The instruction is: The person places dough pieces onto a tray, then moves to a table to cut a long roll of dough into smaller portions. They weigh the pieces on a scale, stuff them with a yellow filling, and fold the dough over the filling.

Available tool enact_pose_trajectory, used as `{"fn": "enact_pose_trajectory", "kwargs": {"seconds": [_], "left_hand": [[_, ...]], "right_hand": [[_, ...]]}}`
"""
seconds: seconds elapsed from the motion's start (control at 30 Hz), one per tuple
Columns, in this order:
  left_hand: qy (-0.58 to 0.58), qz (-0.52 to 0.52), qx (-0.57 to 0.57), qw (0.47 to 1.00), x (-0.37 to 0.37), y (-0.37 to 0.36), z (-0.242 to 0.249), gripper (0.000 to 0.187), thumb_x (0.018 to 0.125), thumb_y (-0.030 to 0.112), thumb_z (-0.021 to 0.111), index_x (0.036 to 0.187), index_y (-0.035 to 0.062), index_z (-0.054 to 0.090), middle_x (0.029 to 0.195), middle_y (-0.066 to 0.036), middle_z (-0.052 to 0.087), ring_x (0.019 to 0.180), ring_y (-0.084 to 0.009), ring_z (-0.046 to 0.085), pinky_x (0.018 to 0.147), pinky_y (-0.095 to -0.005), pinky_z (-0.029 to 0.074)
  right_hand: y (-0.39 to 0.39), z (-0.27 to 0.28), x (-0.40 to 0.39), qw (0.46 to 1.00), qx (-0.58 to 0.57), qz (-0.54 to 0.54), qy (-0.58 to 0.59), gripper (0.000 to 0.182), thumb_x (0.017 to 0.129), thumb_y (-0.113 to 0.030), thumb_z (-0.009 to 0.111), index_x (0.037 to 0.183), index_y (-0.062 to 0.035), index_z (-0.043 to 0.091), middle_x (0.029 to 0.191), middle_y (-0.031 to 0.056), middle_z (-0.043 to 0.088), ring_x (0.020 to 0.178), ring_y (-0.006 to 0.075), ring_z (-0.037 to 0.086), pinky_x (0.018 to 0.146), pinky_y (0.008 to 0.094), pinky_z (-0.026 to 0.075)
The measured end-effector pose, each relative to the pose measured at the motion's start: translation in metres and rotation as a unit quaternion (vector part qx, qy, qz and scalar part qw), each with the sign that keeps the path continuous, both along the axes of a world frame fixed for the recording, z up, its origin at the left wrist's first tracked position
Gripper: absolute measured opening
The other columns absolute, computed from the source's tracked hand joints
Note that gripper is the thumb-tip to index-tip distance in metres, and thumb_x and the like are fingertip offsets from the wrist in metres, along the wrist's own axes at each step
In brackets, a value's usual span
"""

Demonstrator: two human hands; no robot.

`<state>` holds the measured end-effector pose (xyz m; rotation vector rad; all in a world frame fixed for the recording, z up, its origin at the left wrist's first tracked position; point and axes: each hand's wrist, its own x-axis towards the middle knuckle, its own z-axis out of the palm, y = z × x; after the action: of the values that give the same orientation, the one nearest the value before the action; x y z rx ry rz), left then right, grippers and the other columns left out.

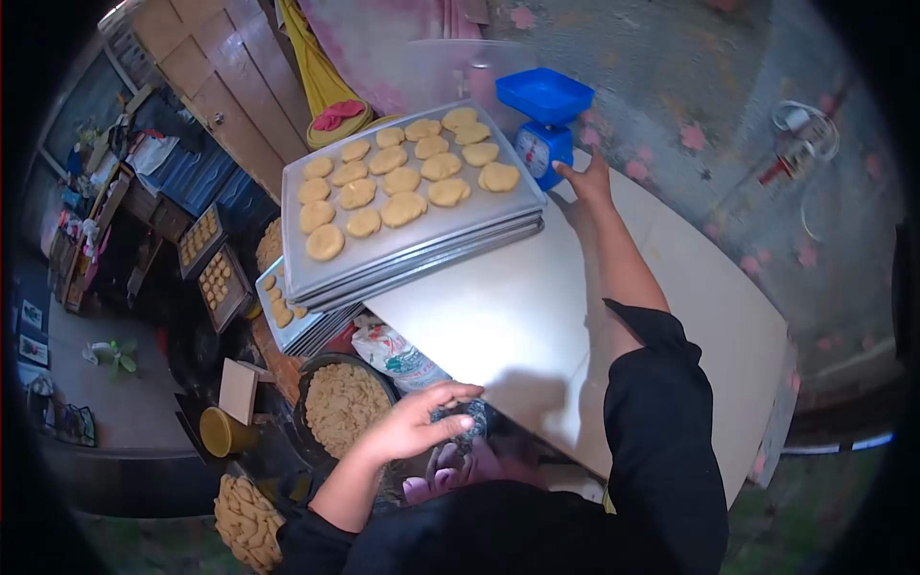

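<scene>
A blue kitchen scale (539, 151) with a round dial and a blue top pan (544, 94) stands at the far end of the white table. My right hand (586, 178) grips the scale's right side, thumb at its base; the fingers behind are partly hidden. Beside the scale, a stack of metal baking trays (412, 251) rests on the table, and rows of flattened dough pieces (402, 180) lie on the top one. My left hand (422, 422) hovers near the table's front edge, fingers stretched and thumb apart, holding nothing.
The white table (479, 326) runs along a wall with a power outlet (797, 153). To the left are a basin of dough pieces (345, 407), a lower tray stack (280, 311), a patterned sack (398, 350) and a yellow bucket (225, 433). More dough (247, 522) sits at bottom left.
</scene>
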<state>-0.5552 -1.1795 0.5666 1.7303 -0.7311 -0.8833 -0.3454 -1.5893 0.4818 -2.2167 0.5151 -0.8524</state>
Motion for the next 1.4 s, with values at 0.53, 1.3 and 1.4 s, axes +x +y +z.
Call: {"fn": "enact_pose_trajectory", "kwargs": {"seconds": [0.53, 1.3, 1.4], "left_hand": [[0.137, 0.1, -0.026, 0.985, 0.07, -0.043, -0.048, 0.034, 0.088, 0.015, 0.06, 0.118, 0.0012, 0.055, 0.115, -0.013, 0.057, 0.107, -0.0226, 0.056, 0.09, -0.0327, 0.045], [-0.292, 0.103, -0.107, 0.945, 0.098, -0.242, -0.094, 0.118, 0.055, 0.036, 0.084, 0.145, 0.0106, 0.013, 0.145, -0.018, 0.024, 0.133, -0.0382, 0.026, 0.106, -0.0479, 0.024], [-0.266, 0.041, -0.1, 0.958, 0.106, -0.242, -0.094, 0.115, 0.054, 0.035, 0.084, 0.144, 0.0092, 0.017, 0.144, -0.016, 0.027, 0.133, -0.035, 0.028, 0.106, -0.0462, 0.021]], "right_hand": [[-0.062, 0.008, 0.059, 0.961, 0.134, 0.222, 0.099, 0.073, 0.057, -0.021, 0.079, 0.12, 0.0018, 0.049, 0.117, 0.0183, 0.057, 0.109, 0.0285, 0.055, 0.093, 0.0376, 0.043], [-0.121, 0.02, -0.078, 0.968, -0.011, 0.193, 0.159, 0.071, 0.072, -0.03, 0.072, 0.133, -0.0127, 0.04, 0.128, 0.0109, 0.049, 0.12, 0.0285, 0.048, 0.1, 0.0422, 0.035], [-0.113, -0.008, -0.055, 0.914, -0.282, 0.109, 0.271, 0.058, 0.071, -0.021, 0.07, 0.125, -0.016, 0.05, 0.124, 0.0123, 0.055, 0.12, 0.0304, 0.048, 0.099, 0.0451, 0.035]]}}
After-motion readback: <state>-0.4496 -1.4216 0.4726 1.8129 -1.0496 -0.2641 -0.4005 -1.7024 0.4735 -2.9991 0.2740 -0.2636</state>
